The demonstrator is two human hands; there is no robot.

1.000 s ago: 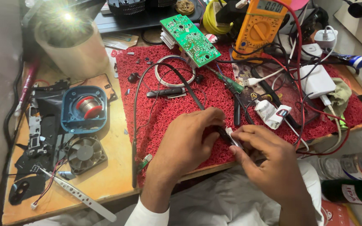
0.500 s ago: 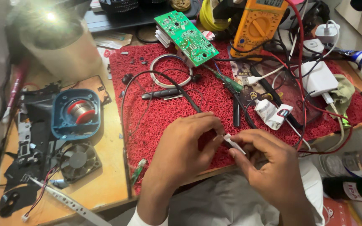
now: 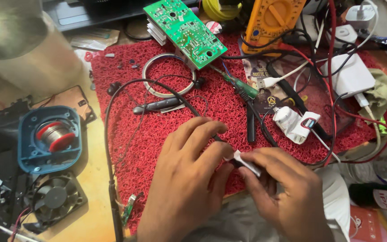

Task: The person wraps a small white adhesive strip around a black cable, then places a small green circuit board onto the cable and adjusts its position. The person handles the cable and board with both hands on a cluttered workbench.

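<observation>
Here, between the fingertips of both hands, a small white piece (image 3: 243, 160), flat and narrow, tilted down toward the right. Sits over the near edge of the red mat (image 3: 157, 130), just in front of the body. Pinched at its right part by thumb and fingers of the right hand (image 3: 287, 192); met at its left, darker end by the closed fingertips of the left hand (image 3: 189, 179). Both hands together, clamped on this one piece. Cannot tell if a thin black cable (image 3: 108, 148) joins the piece, because the left hand covers that place.

Seems to be a step of fine fitting or pulling at the end of the piece, not of carrying. Probably calls next for a steady pinch from the right and a small, exact motion from the left, without twisting the thin part.

Further out on the mat: a white plug part (image 3: 294, 123), a green circuit board (image 3: 184, 31), a yellow meter (image 3: 276, 20), a white adapter (image 3: 352, 76). On the bench (image 3: 92, 179) at the left, a solder spool in a blue case (image 3: 52, 136) and a small fan (image 3: 54, 197).
</observation>
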